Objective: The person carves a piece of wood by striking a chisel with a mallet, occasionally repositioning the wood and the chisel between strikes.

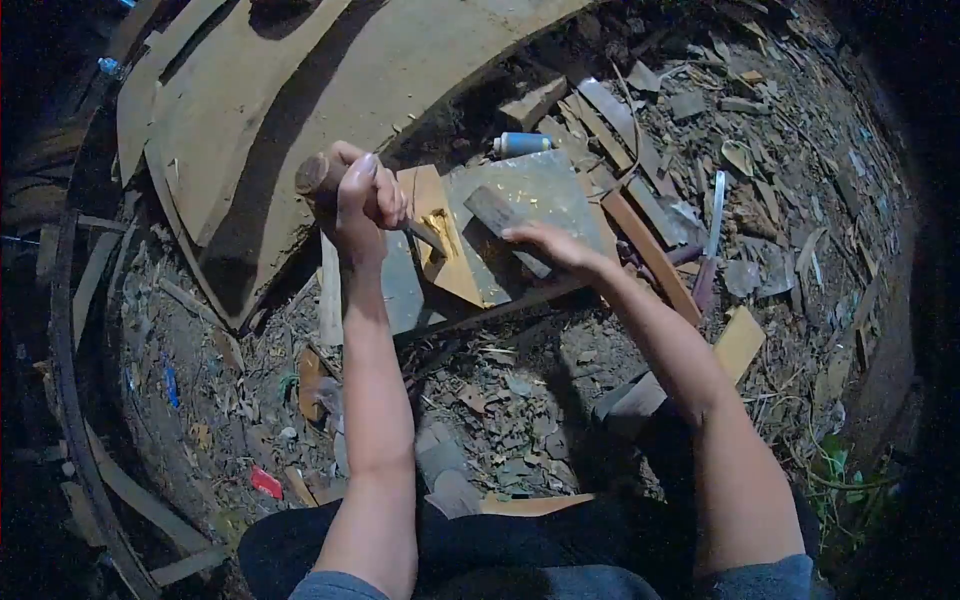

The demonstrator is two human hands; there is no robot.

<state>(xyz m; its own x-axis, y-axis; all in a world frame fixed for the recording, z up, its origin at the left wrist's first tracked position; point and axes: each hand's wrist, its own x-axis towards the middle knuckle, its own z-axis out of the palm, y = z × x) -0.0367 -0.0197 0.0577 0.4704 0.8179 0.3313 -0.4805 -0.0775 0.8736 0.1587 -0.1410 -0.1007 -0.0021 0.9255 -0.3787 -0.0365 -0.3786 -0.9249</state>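
My left hand (362,205) is wrapped around the handle of a chisel (428,237), its thick round wooden butt sticking out to the left. The blade's tip meets a gouged slot in a pale wooden piece (458,278), where yellow shavings have gathered. That piece lies across a grey flat board (558,185) dotted with small chips. To its right, my right hand (555,247) grips a dark rectangular wooden block (492,210), apart from the chisel. Most of the right fingers are hidden beneath the hand and block.
A blue cylindrical can (524,144) lies behind the board. Wood offcuts, a reddish plank (652,258) and a long thin metal-looking strip (716,215) lie to the right. A large curved slab (400,70) rises at back left. Leaves and scraps litter the ground.
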